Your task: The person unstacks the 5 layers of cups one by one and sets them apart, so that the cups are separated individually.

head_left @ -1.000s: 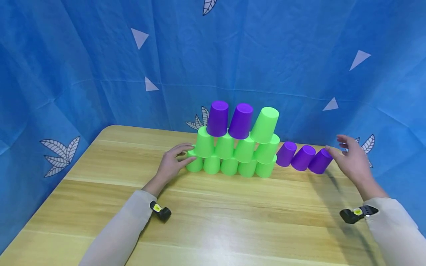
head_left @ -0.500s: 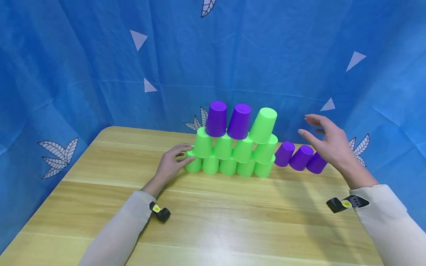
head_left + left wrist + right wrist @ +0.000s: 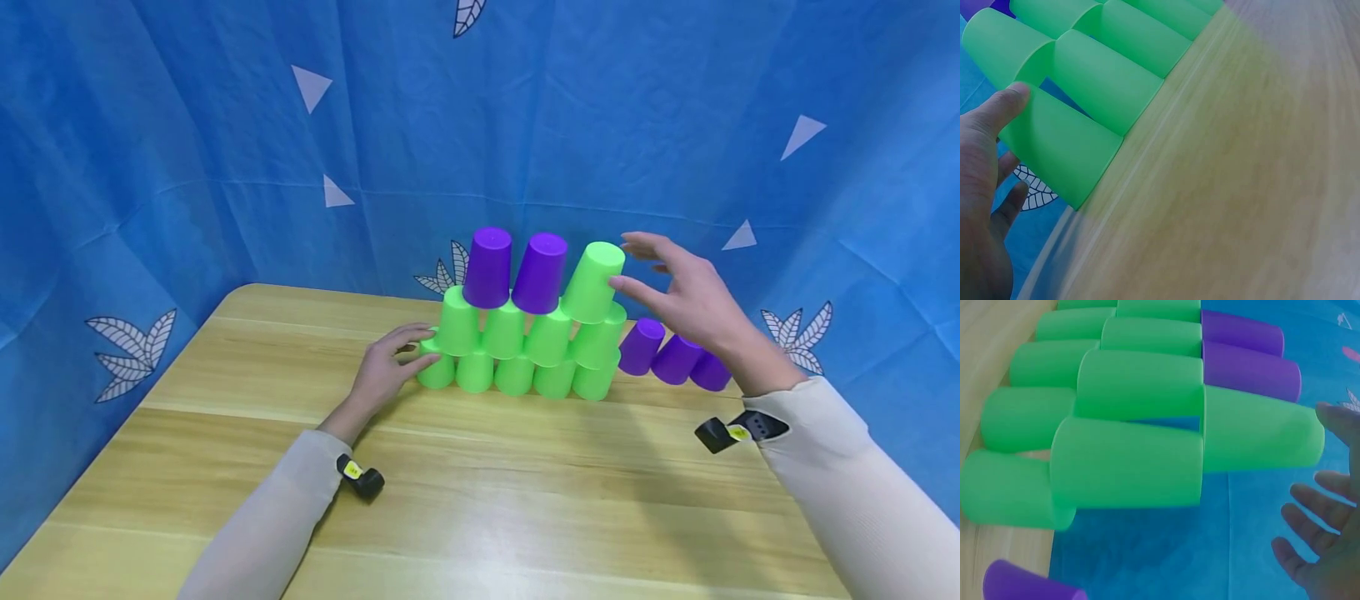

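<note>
In the head view my left hand (image 3: 386, 367) holds the leftmost green cup (image 3: 438, 372) of the bottom row, thumb in front and fingers curled round its far side. The left wrist view has the thumb against that green cup (image 3: 1066, 150). My right hand (image 3: 686, 292) is raised at the right end of the top row, fingers spread and slightly bent. Its thumb tip overlaps the top green cup (image 3: 588, 287); whether they touch, I cannot tell. Left of that cup stand two upside-down purple cups (image 3: 489, 268), on a middle row of green cups (image 3: 505, 331).
Three purple cups (image 3: 641, 347) stand upside down on the wooden table (image 3: 480, 483) right of the stack, partly behind my right forearm. A blue patterned curtain (image 3: 420, 125) hangs close behind the table.
My right hand has lifted away from the rightmost purple cup and moved left to the top green cup. The left hand stays at the bottom left cup.
</note>
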`<state>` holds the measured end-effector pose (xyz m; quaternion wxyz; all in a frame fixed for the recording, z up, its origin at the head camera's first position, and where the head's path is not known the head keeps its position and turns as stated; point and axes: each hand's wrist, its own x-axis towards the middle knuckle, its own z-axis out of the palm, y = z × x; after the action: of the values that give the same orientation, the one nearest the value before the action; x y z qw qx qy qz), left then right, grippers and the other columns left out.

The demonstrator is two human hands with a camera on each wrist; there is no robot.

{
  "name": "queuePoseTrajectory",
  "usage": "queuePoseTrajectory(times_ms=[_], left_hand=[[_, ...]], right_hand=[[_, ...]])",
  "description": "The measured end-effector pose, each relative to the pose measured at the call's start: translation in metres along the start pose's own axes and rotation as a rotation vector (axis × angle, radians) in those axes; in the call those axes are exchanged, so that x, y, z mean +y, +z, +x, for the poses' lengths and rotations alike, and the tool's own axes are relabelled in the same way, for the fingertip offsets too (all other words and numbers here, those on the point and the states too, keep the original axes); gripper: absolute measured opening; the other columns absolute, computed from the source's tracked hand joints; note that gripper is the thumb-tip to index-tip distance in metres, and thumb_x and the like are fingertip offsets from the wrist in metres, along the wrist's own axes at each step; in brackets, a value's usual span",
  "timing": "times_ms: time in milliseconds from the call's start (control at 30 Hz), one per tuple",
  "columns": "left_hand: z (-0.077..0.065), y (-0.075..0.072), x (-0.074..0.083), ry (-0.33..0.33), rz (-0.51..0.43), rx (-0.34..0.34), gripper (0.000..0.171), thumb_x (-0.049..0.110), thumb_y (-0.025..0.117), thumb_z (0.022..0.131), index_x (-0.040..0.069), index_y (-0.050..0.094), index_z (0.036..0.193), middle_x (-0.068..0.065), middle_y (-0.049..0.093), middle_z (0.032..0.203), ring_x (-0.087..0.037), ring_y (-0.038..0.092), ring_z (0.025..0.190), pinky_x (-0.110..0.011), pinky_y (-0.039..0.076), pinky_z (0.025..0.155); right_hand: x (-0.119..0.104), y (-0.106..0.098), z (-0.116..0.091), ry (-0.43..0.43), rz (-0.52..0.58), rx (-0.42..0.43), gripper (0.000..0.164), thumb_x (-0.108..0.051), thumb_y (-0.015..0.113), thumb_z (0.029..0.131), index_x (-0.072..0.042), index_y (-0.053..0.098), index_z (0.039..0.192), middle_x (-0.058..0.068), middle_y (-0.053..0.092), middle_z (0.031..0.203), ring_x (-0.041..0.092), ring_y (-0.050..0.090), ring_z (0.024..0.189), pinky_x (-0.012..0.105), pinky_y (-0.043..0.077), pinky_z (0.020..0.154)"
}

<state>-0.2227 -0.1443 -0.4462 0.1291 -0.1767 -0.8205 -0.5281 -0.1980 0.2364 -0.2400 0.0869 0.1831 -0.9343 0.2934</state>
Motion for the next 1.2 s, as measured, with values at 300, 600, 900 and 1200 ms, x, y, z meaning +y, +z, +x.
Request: queuePoseTrajectory(times_ms=[300,600,900,1200], left_hand=[[0.000,0.000,0.000,0.008,0.005,-0.002,0.043,0.024,0.078,0.084,0.011,0.066,0.124,-0.004,0.058,0.136,-0.023,0.053,0.125,-0.038,0.052,0.098],[0.000,0.000,0.001,0.000,0.002,-0.003,0.043,0.023,0.077,0.085,0.010,0.066,0.124,-0.008,0.057,0.136,-0.025,0.052,0.125,-0.040,0.052,0.098],[0.001,0.000,0.002,-0.001,0.010,0.004,0.042,0.021,0.077,0.085,0.010,0.066,0.123,-0.005,0.058,0.136,-0.024,0.053,0.125,-0.038,0.052,0.098],[0.000,0.000,0.000,0.020,0.018,0.010,0.042,0.022,0.078,0.085,0.009,0.066,0.123,-0.006,0.059,0.135,-0.024,0.053,0.124,-0.038,0.052,0.097]], right_hand=[[-0.004,0.014,0.010,-0.014,0.031,0.057,0.062,-0.046,0.066,0.092,-0.015,0.048,0.143,0.013,0.059,0.132,0.042,0.054,0.119,0.062,0.043,0.097],[0.000,0.008,0.001,-0.013,0.097,0.193,0.056,-0.041,0.069,0.091,-0.017,0.053,0.140,0.011,0.064,0.124,0.033,0.059,0.115,0.058,0.044,0.099],[0.031,-0.018,-0.022,0.091,0.043,0.317,0.054,-0.038,0.067,0.093,-0.025,0.051,0.142,0.010,0.061,0.128,0.015,0.059,0.111,0.023,0.047,0.094],[0.073,-0.044,-0.044,0.213,-0.010,0.377,0.057,-0.038,0.065,0.094,-0.022,0.046,0.146,0.010,0.055,0.136,0.002,0.053,0.110,0.020,0.045,0.098]])
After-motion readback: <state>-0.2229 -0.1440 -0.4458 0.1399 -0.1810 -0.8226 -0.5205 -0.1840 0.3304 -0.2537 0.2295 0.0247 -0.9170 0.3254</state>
